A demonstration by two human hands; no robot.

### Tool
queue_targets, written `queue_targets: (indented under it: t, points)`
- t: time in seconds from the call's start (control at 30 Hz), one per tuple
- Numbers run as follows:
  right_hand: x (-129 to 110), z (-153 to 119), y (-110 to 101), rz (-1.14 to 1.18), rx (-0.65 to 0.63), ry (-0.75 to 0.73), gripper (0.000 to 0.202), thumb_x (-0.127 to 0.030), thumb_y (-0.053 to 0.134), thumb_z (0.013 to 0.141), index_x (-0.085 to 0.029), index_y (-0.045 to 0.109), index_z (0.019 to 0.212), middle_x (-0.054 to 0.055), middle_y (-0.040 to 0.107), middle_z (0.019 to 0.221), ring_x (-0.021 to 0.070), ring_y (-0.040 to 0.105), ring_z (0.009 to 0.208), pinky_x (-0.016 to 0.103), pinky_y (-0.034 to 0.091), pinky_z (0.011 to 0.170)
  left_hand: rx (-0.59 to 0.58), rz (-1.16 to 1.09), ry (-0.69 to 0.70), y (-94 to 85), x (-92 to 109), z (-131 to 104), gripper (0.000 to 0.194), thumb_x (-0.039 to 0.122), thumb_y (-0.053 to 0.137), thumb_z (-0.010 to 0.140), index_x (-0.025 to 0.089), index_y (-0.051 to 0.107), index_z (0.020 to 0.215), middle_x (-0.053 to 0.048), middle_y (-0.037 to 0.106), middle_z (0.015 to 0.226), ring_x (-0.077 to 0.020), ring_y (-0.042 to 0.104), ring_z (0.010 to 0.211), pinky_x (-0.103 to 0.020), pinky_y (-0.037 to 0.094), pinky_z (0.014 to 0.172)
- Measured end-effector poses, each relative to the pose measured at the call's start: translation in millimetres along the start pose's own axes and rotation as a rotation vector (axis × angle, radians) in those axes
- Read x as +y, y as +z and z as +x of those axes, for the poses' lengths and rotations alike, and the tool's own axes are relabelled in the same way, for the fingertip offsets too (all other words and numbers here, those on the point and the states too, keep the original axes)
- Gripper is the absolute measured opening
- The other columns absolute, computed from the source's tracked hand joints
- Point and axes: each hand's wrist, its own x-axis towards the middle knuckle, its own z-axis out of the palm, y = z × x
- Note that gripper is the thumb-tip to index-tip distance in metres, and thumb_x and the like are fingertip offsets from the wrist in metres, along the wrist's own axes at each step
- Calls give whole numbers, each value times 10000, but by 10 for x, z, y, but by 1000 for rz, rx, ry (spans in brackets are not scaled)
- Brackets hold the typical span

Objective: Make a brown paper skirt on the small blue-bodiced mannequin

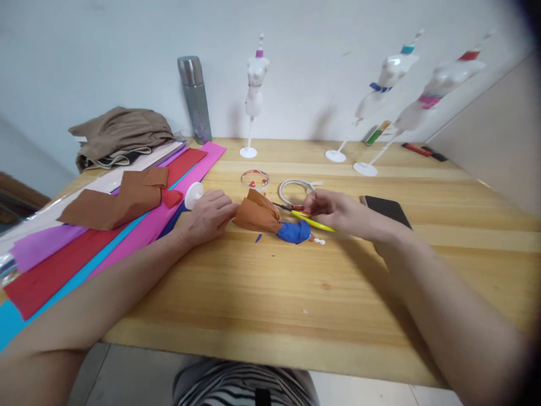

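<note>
A small mannequin dressed in a brown paper skirt (256, 212) and a blue paper top (293, 232) lies on its side on the table. Its white round base (193, 195) points left. My left hand (211, 214) is closed around the stand between base and skirt. In my right hand (327, 207) are yellow-handled scissors (315, 222), their dark blades pointing left over the skirt's upper edge. A roll of white tape (296, 193) lies just behind the scissors, and a clear ring with red bits (255, 179) is left of it.
Brown paper (110, 206) and coloured sheets (63, 259) cover the left side, with folded cloth (122, 132) behind. A flask (195, 101) and three upright mannequins (255, 84) stand along the wall. A dark phone (386, 210) lies beyond my right wrist.
</note>
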Motion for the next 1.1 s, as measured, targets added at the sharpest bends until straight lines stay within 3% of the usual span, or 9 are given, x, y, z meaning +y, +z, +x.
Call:
queue_targets:
  t: [0.13, 0.33, 0.47, 0.57, 0.67, 0.8, 0.97, 1.1]
  points:
    - [-58, 8, -43, 454, -104, 159, 257, -377, 727, 804, -235, 648, 1004, 84, 754, 877, 189, 647, 645, 326, 496, 540, -31, -24, -8, 2, 5, -5, 248, 110, 437, 993, 198, 627, 860, -37, 637, 745, -181, 523, 718, -323, 407, 687]
    - [-89, -9, -25, 656, -144, 111, 276, -486, 714, 828, -257, 681, 979, 65, 676, 836, 164, 518, 583, 302, 351, 449, -19, -22, 25, -19, 13, 14, 241, 102, 437, 985, 199, 615, 853, -35, 635, 735, -182, 517, 706, -315, 416, 680]
    - [-100, -53, -47, 594, -107, 80, 406, -529, 606, 876, -236, 666, 1151, 60, 642, 868, 139, 443, 577, 310, 359, 486, -13, -30, 84, -38, 29, 31, 237, 114, 436, 1003, 195, 617, 872, -36, 645, 743, -182, 528, 717, -313, 431, 699]
    - [-68, -58, -77, 528, -8, 78, 637, -650, 344, 974, -189, 626, 1311, 53, 603, 828, 133, 374, 531, 332, 323, 463, -61, -37, 87, -32, 34, 35, 258, 141, 424, 1021, 199, 627, 873, -42, 646, 748, -182, 553, 731, -319, 430, 703]
    - [-19, -30, -63, 493, 75, 101, 834, -778, 164, 978, -187, 585, 1389, -18, 488, 707, 125, 285, 469, 334, 271, 429, -77, -36, 57, -14, 32, 29, 277, 164, 413, 1032, 200, 630, 863, -44, 632, 728, -184, 560, 731, -322, 428, 693]
    - [-47, 8, -1, 445, 134, -34, 741, -862, 429, 884, -261, 575, 1293, -55, 418, 665, 144, 342, 492, 321, 320, 455, -53, -39, 17, -8, 27, 17, 278, 157, 413, 1028, 202, 616, 843, -38, 630, 725, -179, 532, 715, -319, 411, 681]
    - [-268, -57, -16, 293, 189, -195, 598, -780, 639, 812, -308, 537, 1165, 33, 584, 921, 184, 497, 650, 353, 441, 578, 49, 104, -71, -10, 29, 4, 309, 170, 425, 1042, 209, 577, 777, -33, 585, 686, -193, 476, 697, -339, 350, 659]
    - [-427, -150, -26, -45, 300, -255, 477, -614, 705, 836, -285, 549, 1144, 57, 627, 940, 237, 566, 756, 396, 484, 681, 139, 195, -115, 3, 22, 0, 337, 191, 413, 1057, 208, 587, 768, -38, 571, 671, -202, 467, 685, -354, 328, 643]
